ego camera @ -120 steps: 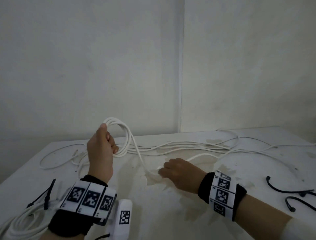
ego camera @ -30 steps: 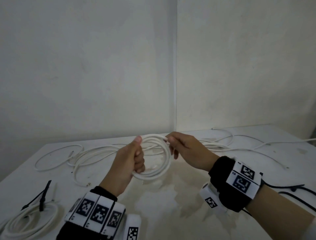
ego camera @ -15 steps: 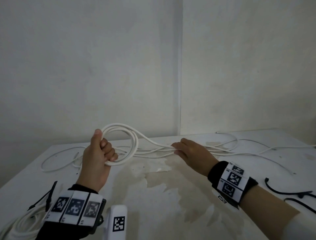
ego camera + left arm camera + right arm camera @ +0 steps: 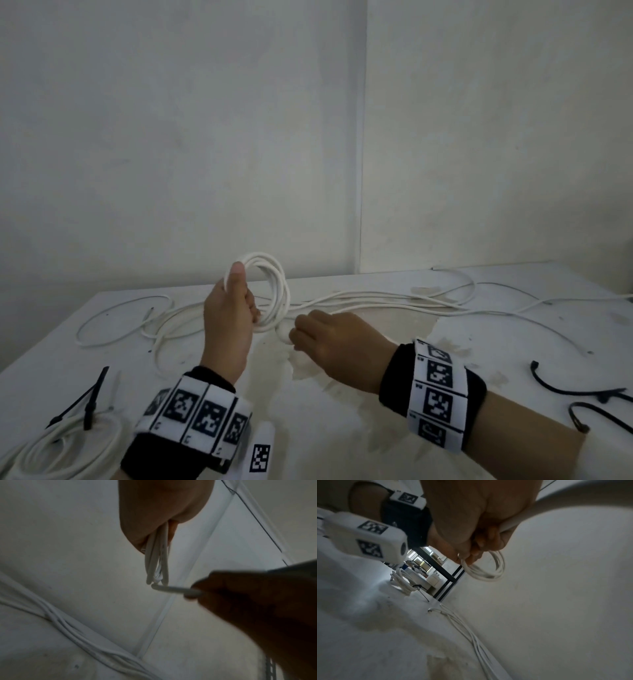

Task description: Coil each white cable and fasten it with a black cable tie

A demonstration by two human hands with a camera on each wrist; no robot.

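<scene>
The left hand [image 4: 228, 318] is held up off the tabletop [image 4: 342, 428] with its fingers [image 4: 254, 312] curled round one side of a small coil [image 4: 274, 294] of white cable — several loops bunched together, the thumb pressed over the top of them. Just to the right of those fingers, the right hand [image 4: 334, 346] pinches the running length of the same cable [image 4: 173, 588] where it leaves the bottom of the coil; in the left wrist view the strand stands out straight between the two hands.

Beyond the fingertips, the rest of the white cable [image 4: 394, 303] lies slack across the tabletop in long strands, well apart from the hands. A finished coil [image 4: 61, 448], already bound with a black tie [image 4: 85, 404], rests near the left wrist. Two loose black ties [image 4: 579, 390] lie on the tabletop beside the right forearm.

The cable looks light and limp, yet with some spring — the loops would likely fan open if the left grip slackened, so the place to hold is across all the loops at one point, as the left fingers do. Its smooth jacket should let it slide through the pinching right fingers as each new turn is fed in. The slack strands may snag on one another when drawn in. The coiling seems partly done, with much cable left on the tabletop; the tie probably best goes round the bundle just next to the left fingers, where the loops are already pressed together
</scene>
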